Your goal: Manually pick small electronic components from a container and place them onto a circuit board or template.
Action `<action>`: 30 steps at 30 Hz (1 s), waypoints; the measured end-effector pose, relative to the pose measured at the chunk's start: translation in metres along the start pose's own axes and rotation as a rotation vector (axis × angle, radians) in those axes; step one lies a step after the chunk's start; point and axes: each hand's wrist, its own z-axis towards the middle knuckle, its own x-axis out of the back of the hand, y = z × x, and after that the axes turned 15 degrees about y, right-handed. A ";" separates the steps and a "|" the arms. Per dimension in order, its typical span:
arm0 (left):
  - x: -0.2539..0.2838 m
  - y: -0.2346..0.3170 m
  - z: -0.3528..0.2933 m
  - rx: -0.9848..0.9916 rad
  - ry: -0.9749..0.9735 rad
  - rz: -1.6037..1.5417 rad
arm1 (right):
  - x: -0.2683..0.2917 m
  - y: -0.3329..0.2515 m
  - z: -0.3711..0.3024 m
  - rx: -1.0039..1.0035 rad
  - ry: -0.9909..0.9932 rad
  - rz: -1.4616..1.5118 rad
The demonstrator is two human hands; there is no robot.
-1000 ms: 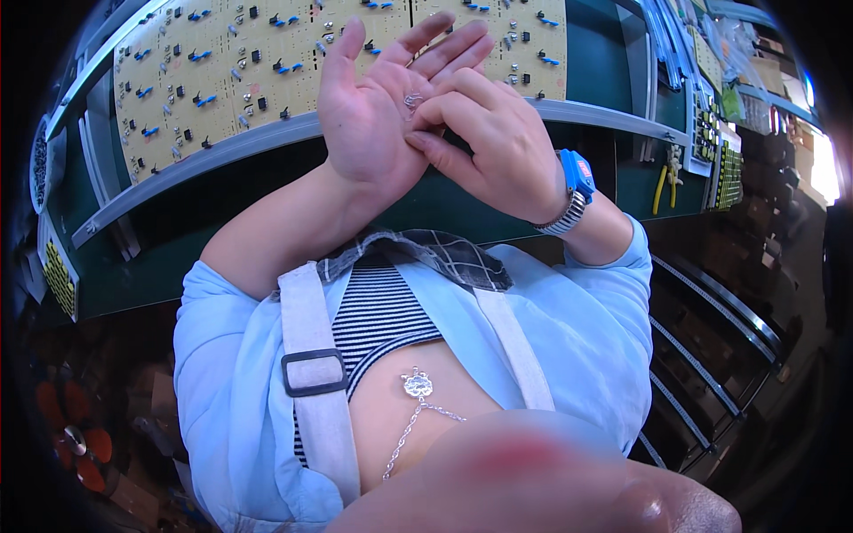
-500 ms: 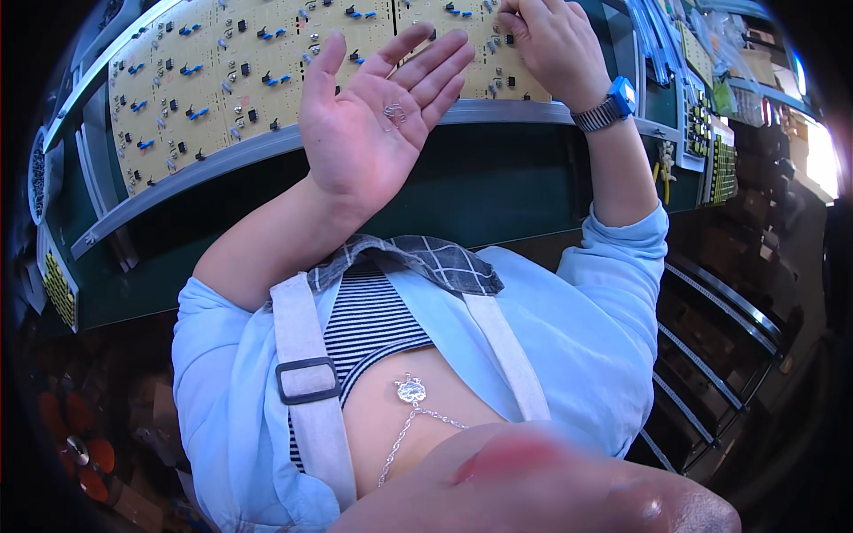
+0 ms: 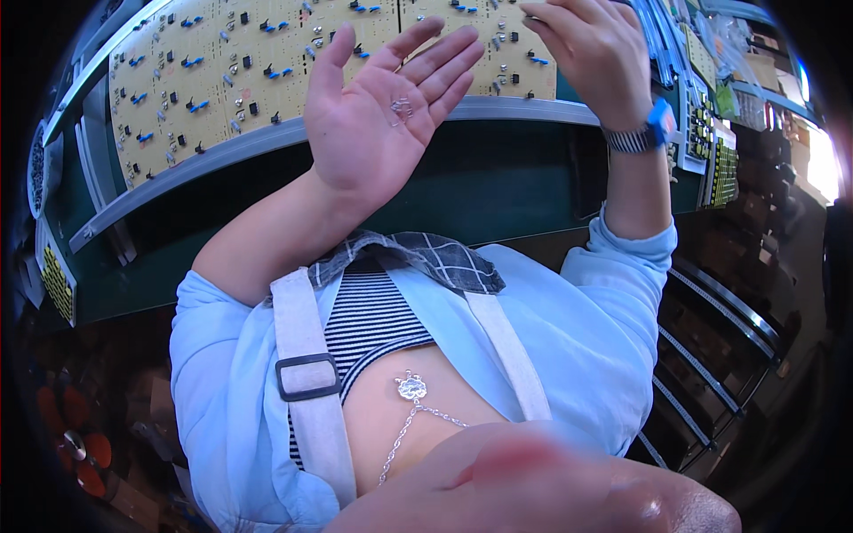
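My left hand [image 3: 378, 120] is palm up over the near edge of the tan circuit boards [image 3: 311, 71], its fingers stretched out. In its palm lies a little cluster of small, shiny wire-like metal parts [image 3: 402, 110]. My right hand [image 3: 595, 53] is above the boards' right end, a watch on its wrist. Its thumb and fingers are bent together at the tips, close to the upper edge of the view. Whatever they may pinch is too small to make out. Blue [image 3: 538, 60], black and silver components stand in repeating groups across the boards.
A metal rail [image 3: 200, 160] runs along the boards' near edge on the dark green bench [image 3: 498, 178]. Small yellow-and-black boards [image 3: 724, 164] stand at the right, and another [image 3: 58, 284] at the left. A round tub of dark parts [image 3: 37, 169] sits at the far left.
My right hand has moved to the right and a little up off the boards, uncovering a blue component near their right end. The left hand has shifted only slightly right, the metal parts still in its palm.
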 end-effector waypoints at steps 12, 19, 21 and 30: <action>0.000 -0.009 -0.001 -0.044 -0.012 0.098 | -0.033 -0.103 0.001 -0.034 -0.280 -0.130; -0.006 -0.016 -0.004 -0.046 0.030 0.262 | -0.036 -0.105 -0.004 0.080 -0.306 -0.231; -0.005 -0.016 -0.005 -0.011 0.036 0.206 | -0.032 -0.105 0.000 0.004 -0.274 -0.159; -0.001 -0.012 -0.002 0.009 0.041 0.145 | 0.007 -0.057 -0.002 -0.307 -0.197 -0.461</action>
